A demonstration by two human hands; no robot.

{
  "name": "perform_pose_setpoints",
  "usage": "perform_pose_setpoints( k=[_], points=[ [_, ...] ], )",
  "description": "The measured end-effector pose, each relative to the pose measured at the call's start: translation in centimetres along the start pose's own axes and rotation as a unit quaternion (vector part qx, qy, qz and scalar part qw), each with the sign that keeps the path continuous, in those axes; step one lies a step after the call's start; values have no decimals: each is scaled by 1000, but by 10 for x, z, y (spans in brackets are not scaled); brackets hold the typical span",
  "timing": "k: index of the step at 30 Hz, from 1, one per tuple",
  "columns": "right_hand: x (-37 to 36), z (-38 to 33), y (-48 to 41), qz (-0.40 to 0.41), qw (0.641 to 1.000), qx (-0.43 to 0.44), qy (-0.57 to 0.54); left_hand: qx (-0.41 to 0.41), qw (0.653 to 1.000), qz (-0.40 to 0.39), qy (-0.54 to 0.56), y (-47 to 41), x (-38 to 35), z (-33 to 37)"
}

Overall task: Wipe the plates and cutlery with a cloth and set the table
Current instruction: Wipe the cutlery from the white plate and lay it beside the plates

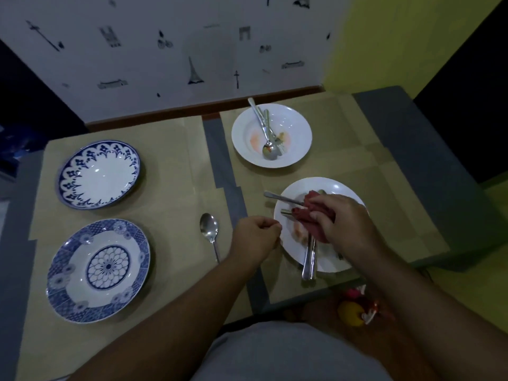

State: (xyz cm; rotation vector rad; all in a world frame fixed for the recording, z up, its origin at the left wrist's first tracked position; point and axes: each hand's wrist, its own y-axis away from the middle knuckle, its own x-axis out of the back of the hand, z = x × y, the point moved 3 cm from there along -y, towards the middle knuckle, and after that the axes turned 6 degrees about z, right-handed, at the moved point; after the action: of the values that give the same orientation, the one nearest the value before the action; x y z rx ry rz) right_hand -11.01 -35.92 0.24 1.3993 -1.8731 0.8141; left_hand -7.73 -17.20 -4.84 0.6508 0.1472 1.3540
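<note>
Gripped the bunched red cloth point(310, 213) in the right hand point(341, 218) over the smeared white plate point(343, 188), against cutlery point(309, 259) lying across it. Curled the left hand point(255, 237) just left of that plate's rim, apparently empty, though too dim to be sure. Noted a spoon point(210, 232) farther left of the plate. Risked knocking the handles overhanging the plate's near rim and sending them off the table.

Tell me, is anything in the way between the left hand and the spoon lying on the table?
No, nothing I can see. The spoon lies alone on the table, just left of the left hand, with only bare table between them.
</note>
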Motion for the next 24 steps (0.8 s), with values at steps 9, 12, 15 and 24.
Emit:
perform_pose_setpoints(
  k=[9,12,15,24],
  points=[
    [30,60,9,30,999,-41,2,-56,981,-38,-184,7,-68,6],
    [30,71,10,24,999,-34,-8,-68,968,-36,-239,11,-82,7],
    [29,77,10,13,1000,-22,-12,-68,958,-20,-279,10,-89,7],
    [24,84,7,-13,999,-2,-34,-55,952,2,-301,4,-87,2]
  ],
)
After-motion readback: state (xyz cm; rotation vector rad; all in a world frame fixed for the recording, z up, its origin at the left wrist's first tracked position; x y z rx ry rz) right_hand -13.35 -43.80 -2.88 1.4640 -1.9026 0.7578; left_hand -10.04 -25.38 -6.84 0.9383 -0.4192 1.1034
